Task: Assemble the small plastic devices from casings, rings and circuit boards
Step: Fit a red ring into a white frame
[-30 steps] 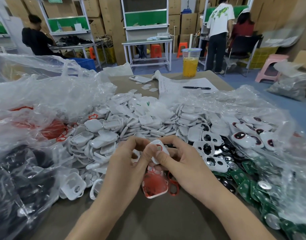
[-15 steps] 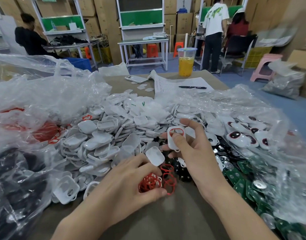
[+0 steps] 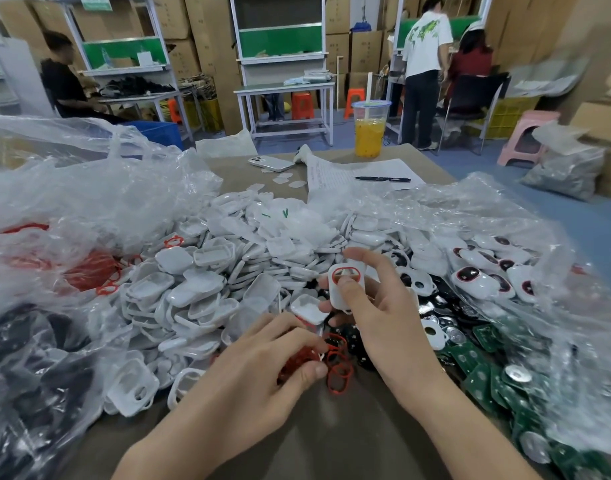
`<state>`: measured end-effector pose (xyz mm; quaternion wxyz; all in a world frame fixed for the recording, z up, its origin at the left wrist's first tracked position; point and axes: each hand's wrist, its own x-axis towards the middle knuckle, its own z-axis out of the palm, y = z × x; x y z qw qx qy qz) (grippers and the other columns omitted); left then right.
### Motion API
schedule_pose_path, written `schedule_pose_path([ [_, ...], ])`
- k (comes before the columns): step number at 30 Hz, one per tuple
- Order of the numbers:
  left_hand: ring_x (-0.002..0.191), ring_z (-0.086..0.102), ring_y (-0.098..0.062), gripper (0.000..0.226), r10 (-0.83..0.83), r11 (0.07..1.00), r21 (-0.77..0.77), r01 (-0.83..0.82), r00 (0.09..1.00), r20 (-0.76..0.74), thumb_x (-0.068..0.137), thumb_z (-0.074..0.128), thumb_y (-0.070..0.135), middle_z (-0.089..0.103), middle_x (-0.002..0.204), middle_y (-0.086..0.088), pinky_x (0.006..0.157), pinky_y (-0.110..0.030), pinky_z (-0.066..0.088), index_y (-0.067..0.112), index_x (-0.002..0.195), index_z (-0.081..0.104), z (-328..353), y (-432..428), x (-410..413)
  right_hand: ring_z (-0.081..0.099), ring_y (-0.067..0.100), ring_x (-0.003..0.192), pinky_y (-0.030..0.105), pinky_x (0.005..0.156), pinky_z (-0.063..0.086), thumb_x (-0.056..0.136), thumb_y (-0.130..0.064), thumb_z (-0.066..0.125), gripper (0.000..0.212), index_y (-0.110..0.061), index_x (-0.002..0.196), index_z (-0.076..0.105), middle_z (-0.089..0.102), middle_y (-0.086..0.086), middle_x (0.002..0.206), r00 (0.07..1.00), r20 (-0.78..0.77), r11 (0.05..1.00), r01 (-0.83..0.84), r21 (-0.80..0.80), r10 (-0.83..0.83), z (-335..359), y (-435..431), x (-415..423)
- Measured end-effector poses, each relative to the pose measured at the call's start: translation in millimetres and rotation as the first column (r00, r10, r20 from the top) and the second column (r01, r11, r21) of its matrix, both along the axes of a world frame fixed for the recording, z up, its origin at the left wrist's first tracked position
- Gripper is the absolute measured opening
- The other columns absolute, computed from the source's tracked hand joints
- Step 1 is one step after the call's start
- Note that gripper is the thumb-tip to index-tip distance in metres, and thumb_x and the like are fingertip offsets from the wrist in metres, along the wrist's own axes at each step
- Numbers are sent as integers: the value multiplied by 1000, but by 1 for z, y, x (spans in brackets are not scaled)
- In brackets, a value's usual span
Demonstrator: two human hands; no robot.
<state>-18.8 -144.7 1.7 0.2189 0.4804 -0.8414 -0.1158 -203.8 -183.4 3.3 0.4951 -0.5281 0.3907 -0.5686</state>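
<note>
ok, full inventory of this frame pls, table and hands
casings: many, white, heap mid-table
held casing: one, white with red ring, in right hand
rings: several, red, under left hand; more in left bag
boards: many, green, right side
discs: several, silver, among boards
units: several, white with dark window, right bag
black parts: many, black, left bag
bags: at least two, clear, left and right
phone: one, silver, far end
paper: one, white, far end
pen: one, dark, on paper
cup: one, orange drink, far edge
table: one, brown
left hand: grips rings
right hand: holds held casing, thumb on it
</note>
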Motion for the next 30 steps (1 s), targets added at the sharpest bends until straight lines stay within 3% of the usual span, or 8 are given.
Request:
schedule_pose_path([
  [4, 114, 45, 10, 39, 30, 999, -28, -30, 999, 12, 95, 37, 68, 53, 114, 31, 89, -10, 39, 44, 116, 59, 2, 1, 0, 73, 16, 82, 26, 72, 57, 104, -22, 54, 31, -47, 122, 52, 75, -2, 97, 995, -80, 996, 55, -66, -60, -2, 1, 2],
  [8, 108, 48, 11, 40, 55, 998, -25, -54, 998, 24, 93, 34, 70, 53, 111, 30, 84, -13, 42, 44, 111, 58, 6, 1, 1, 71, 19, 84, 51, 82, 57, 100, -35, 53, 30, -57, 120, 48, 73, -7, 91, 978, -109, 980, 163, -115, -176, -3, 0, 2],
  [11, 101, 52, 9, 39, 72, 996, -60, -68, 995, 66, 92, 31, 69, 56, 106, 28, 79, -15, 44, 43, 106, 58, 7, 3, 0, 70, 24, 86, 58, 83, 54, 91, -46, 51, 30, -59, 118, 47, 71, -3, 92, 968, -96, 967, 219, -129, -232, -2, 0, 2],
  [18, 90, 58, 5, 21, 102, 992, -72, -103, 995, -19, 97, 43, 54, 60, 98, 27, 75, -10, 41, 40, 98, 58, 8, 4, 0, 72, 14, 84, 54, 84, 55, 92, -45, 48, 32, -57, 121, 44, 72, -14, 91, 961, -137, 965, 221, -143, -241, -4, 0, 4],
  [21, 84, 62, 3, 17, 105, 992, -56, -114, 984, -145, 97, 49, 48, 63, 93, 28, 71, -12, 43, 38, 99, 63, 7, 4, -1, 71, 13, 83, 54, 84, 56, 96, -40, 49, 31, -57, 122, 44, 72, -13, 89, 962, -143, 967, 212, -142, -232, -5, 1, 4],
  [25, 70, 67, -5, 21, 102, 995, 29, -97, 942, -321, 98, 47, 53, 67, 77, 15, 60, -11, 45, 40, 103, 63, 3, 4, -3, 71, 13, 81, 52, 82, 56, 97, -40, 49, 30, -57, 121, 44, 72, -13, 89, 954, -165, 962, 223, -158, -249, -5, 0, 3],
  [30, 73, 67, -9, 23, 139, 990, 68, -123, 932, -335, 101, 38, 56, 69, 83, 14, 67, -31, 52, 46, 110, 57, -2, 3, -3, 72, 11, 81, 45, 81, 56, 101, -32, 49, 31, -56, 120, 44, 71, -8, 90, 951, -179, 960, 225, -168, -254, -4, 1, 2],
])
